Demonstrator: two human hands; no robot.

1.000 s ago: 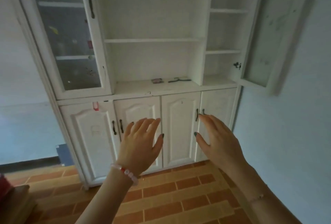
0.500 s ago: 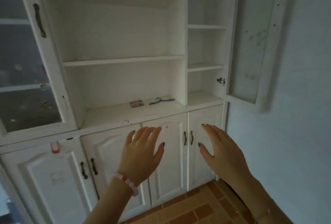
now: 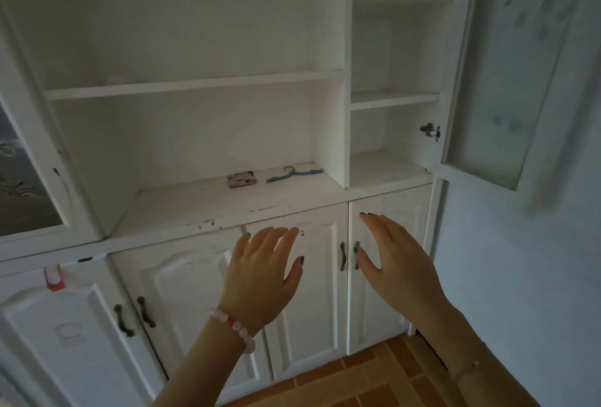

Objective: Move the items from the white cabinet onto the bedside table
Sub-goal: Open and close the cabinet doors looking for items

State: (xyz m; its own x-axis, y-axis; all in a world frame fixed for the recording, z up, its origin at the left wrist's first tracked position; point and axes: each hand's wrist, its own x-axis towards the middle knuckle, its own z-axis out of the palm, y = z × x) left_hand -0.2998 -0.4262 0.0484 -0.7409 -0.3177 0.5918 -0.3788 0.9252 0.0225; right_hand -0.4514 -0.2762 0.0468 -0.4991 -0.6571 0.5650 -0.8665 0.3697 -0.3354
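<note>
**A:** How do the hands stand?

**B:** Both are raised with their backs to the camera, fingers straight and slightly spread, holding nothing. The left hand [image 3: 260, 273] has a pink bead bracelet [image 3: 232, 325] at its wrist. The right hand [image 3: 396, 260] is beside it, and the two are apart.

**A:** What is right behind them?

**B:** The lower doors [image 3: 182, 293] of the white cabinet [image 3: 328, 10], all closed. The right thumb overlaps the dark handles [image 3: 343, 255] where two doors meet. I cannot tell whether it touches them.

**A:** And the items?

**B:** They are above and beyond the fingertips, on the open bottom shelf [image 3: 195, 205]. A small pink patterned packet [image 3: 242, 180] lies flat toward the back. Just right of it is a blue hanger [image 3: 294, 175], near the shelf's right wall. The packet sits over the left hand, and the hanger sits over the gap between the hands. Neither hand touches them.

**A:** Any writing?

**B:** The packet's print is too blurred to read. A red tag [image 3: 53, 278] is fixed at the top of the far-left lower door, too small to read.

**A:** Farther out?

**B:** A glass door [image 3: 487, 81] stands open at the right, against a pale blue wall [image 3: 520, 276]. There is orange tile floor [image 3: 357, 380] below.
</note>
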